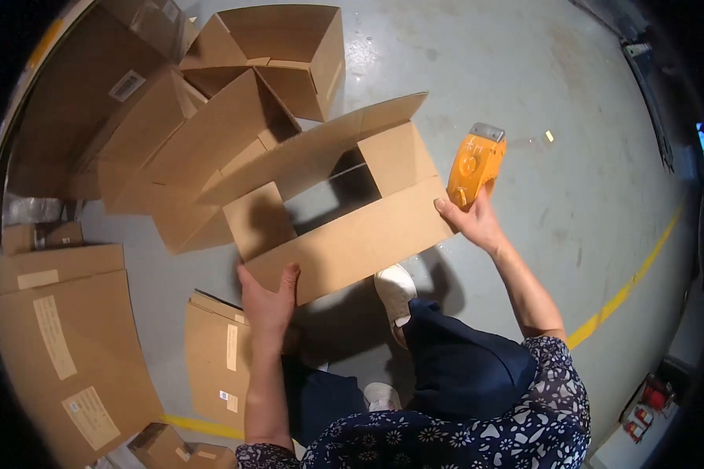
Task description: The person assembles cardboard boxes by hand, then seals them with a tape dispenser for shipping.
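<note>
Between my hands is a brown cardboard box, tilted with its right end higher in the picture. Its flaps are folded out, and the grey floor shows through its middle. My left hand grips the near left corner, thumb on the near panel. At the right end, my right hand has its thumb against the panel edge. That same hand also holds an orange tape dispenser with a grey metal tip, just beyond the box's right edge. The fingers behind the dispenser are partly hidden.
Opened boxes stand beyond the held box to the left. A large flattened carton and a smaller one are at the left. Close below are my white shoes. A yellow floor line runs at the right.
</note>
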Demonstrator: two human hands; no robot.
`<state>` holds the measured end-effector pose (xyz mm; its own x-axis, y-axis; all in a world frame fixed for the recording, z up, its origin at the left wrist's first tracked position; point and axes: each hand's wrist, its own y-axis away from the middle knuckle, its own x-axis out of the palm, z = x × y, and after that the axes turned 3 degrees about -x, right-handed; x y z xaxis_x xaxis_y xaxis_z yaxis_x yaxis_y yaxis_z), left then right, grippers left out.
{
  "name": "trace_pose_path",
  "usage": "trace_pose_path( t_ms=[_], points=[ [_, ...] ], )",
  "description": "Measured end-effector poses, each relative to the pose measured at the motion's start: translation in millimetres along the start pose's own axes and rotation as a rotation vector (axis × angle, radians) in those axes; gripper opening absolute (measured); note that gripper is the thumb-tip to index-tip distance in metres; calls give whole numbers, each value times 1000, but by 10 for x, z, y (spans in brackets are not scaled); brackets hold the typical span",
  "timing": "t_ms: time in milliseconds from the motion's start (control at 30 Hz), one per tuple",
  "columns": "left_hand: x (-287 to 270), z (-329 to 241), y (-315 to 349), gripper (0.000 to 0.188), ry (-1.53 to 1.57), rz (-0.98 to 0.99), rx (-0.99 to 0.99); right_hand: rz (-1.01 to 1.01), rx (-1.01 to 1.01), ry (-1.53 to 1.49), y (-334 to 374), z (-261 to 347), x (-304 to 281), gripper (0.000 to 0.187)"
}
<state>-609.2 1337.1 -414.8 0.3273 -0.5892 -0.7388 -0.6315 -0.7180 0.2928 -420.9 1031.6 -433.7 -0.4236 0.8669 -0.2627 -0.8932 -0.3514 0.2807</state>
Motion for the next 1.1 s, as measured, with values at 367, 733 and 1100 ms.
trace_pose_path(
  t_ms=[367, 733, 1100],
  points=[
    [-2, 213, -207, 109, -197, -185, 121, 17, -99, -27, 153, -138, -95, 40],
    [-27, 102, -164, 112, -218, -143, 12, 93, -1149, 966, -901, 1510, 442, 23],
    [59, 93, -151, 114, -213, -495, 300, 126, -1063, 1152, -121, 582, 551, 49]
  ],
)
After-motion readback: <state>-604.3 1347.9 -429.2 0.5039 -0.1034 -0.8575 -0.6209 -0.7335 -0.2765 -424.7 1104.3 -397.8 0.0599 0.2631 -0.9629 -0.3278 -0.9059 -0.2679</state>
